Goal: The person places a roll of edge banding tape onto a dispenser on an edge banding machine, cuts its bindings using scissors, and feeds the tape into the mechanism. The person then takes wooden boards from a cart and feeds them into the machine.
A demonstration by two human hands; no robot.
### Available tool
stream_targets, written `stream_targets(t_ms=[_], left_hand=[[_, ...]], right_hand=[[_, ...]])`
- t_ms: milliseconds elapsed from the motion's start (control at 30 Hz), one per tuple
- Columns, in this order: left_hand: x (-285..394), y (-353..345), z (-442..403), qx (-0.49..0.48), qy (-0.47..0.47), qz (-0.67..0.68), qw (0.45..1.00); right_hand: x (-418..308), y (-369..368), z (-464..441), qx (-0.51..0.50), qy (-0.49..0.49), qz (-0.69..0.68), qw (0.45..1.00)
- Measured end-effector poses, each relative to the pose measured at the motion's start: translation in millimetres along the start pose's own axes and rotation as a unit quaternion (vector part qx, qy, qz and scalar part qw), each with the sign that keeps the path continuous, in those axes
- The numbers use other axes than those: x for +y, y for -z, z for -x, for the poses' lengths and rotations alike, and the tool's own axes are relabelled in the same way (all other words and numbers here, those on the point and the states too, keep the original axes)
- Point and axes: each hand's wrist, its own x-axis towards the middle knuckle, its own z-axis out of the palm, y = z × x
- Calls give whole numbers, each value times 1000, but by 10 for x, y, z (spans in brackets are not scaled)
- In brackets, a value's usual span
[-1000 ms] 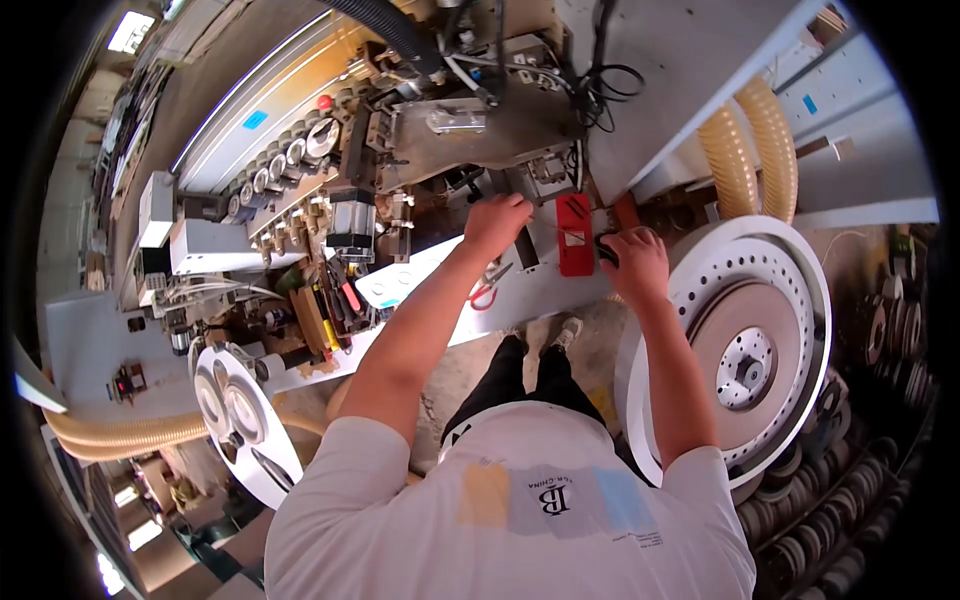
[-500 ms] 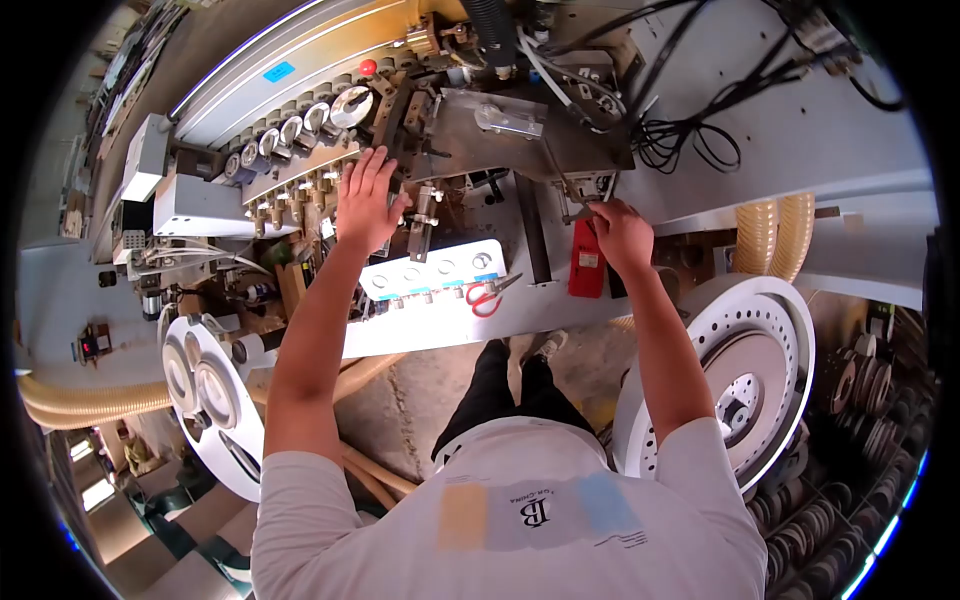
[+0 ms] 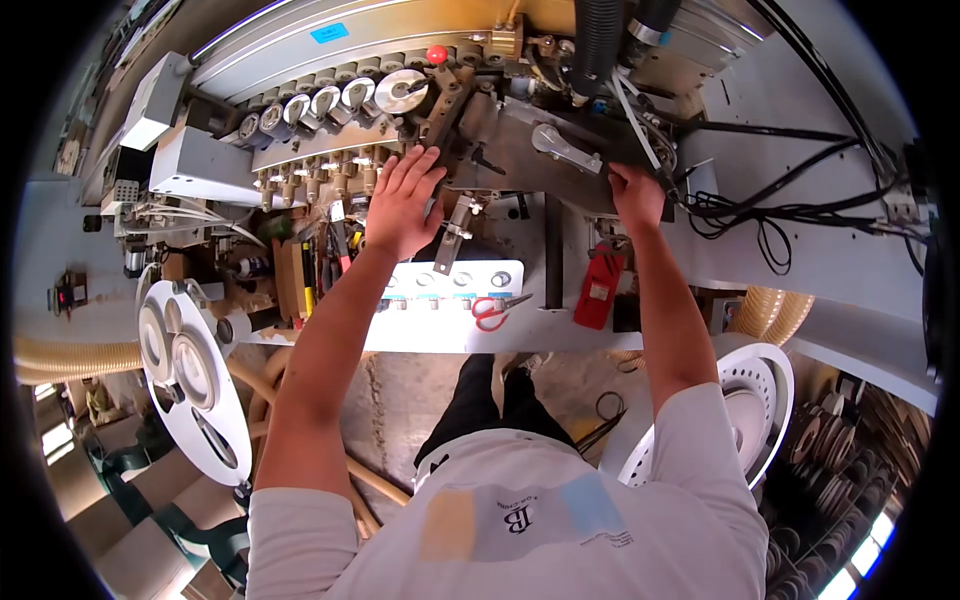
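My left hand [image 3: 405, 205] lies with its fingers stretched out and slightly apart against the machine, beside the row of brass fittings [image 3: 330, 175]. It grips nothing. My right hand [image 3: 637, 200] is at the right edge of a dark metal plate [image 3: 585, 185], fingers curled in; whatever they may hold is hidden. A metal lever [image 3: 565, 148] sits on that plate, left of my right hand. Below, between my arms, are a white panel [image 3: 440, 283] with round gauges, red-handled scissors [image 3: 490, 316] and a red case [image 3: 598, 292].
A red knob [image 3: 437, 55] stands above round metal rollers [image 3: 400, 90]. Black cables [image 3: 770, 215] hang at the right. White reels [image 3: 195, 375] flank me at left and right. Ribbed hoses [image 3: 775, 312] run under the machine.
The view has shifted, so the machine appears further right. My right hand has moved up to the plate's right edge. My left hand stays flat near the brass fittings.
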Motion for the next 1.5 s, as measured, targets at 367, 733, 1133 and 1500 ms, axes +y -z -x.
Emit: stream_targets(t_ms=[367, 733, 1133, 1500], left_hand=[[-70, 13, 23, 13, 4, 39, 999], [-115, 10, 59, -3, 9, 26, 1000], [-196, 14, 113, 22, 3, 63, 998], [-293, 8, 203, 43, -4, 95, 995]], right_hand=[[234, 118, 413, 1, -1, -36, 999], [87, 39, -42, -12, 52, 24, 998], [91, -143, -297, -54, 49, 57, 996], [195, 300, 356, -74, 21, 116, 990]])
